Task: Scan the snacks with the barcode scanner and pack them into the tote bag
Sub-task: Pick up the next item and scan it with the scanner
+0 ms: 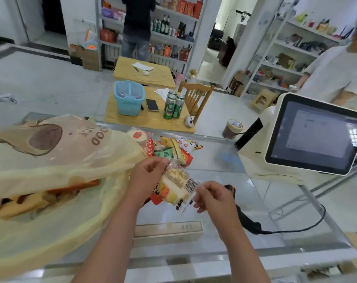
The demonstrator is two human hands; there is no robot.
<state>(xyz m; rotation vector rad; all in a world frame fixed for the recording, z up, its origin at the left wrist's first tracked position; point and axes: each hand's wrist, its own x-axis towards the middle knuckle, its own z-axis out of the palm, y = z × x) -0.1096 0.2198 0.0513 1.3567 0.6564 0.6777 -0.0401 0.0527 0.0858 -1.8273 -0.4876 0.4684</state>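
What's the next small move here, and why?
Probably free the right hand and reach for the barcode scanner, which lies on the glass counter just beyond it. Both hands pinch the snack packet, its barcode faces up, and the left hand alone could likely hold it for the scan.

- snack packet [178, 183]: clear crinkly plastic wrap, pretty glossy
- tote bag [51, 160]: thin yellowish see-through stuff, soft and wrinkly, kinda matt
- counter [214, 170]: smooth reflective glass top, pale metal frame
- barcode scanner [247, 219]: matt black plastic
- register [253, 160]: smooth cream plastic, with a glossy dark screen [316, 135]
- table [149, 121] behind: smooth light wood
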